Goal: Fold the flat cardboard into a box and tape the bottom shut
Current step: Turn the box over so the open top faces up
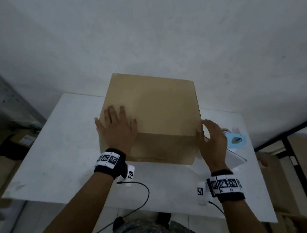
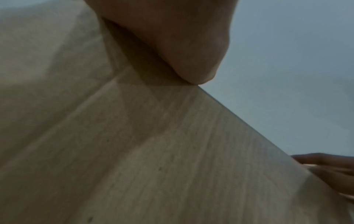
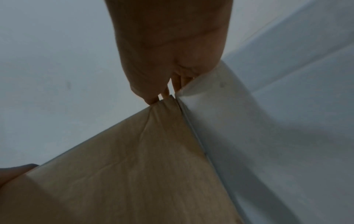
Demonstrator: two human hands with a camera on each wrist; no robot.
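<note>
— Two hands on one thing: a plain brown corrugated cardboard box (image 1: 150,116), squared up and standing on the white flat-topped bench (image 1: 66,164). Its upper face is closed and smooth, with no seam I can make out from the head view.

— Can you see anything inside the box?

— No, every face in view is closed, so I cannot tell what it holds.

— How is the left hand placed?

— The left hand (image 1: 115,129) lies flat on the box's top face at the near left corner, fingers straight and spread, palm down. From the left wrist view the heel of that hand meets the matte, faintly ribbed cardboard right at an edge.

— And the right hand?

— The right hand (image 1: 213,142) is against the box's right side at the near upper corner, fingers loosely straight, wrapping nothing. The right wrist view shows its fingertips (image 3: 151,99) touching a slightly creased corner of the cardboard, with a thin flap edge running down beside it.

— Anything else beside the box?

— Just right of the box, behind the right hand, lies a light blue plastic tape dispenser (image 1: 237,140) with a roll at its far end, resting on some white sheets (image 1: 236,159). Both wrists wear black bands with black-and-white square markers (image 1: 109,159), and thin black cables (image 1: 142,189) trail off the bench's near edge.
</note>
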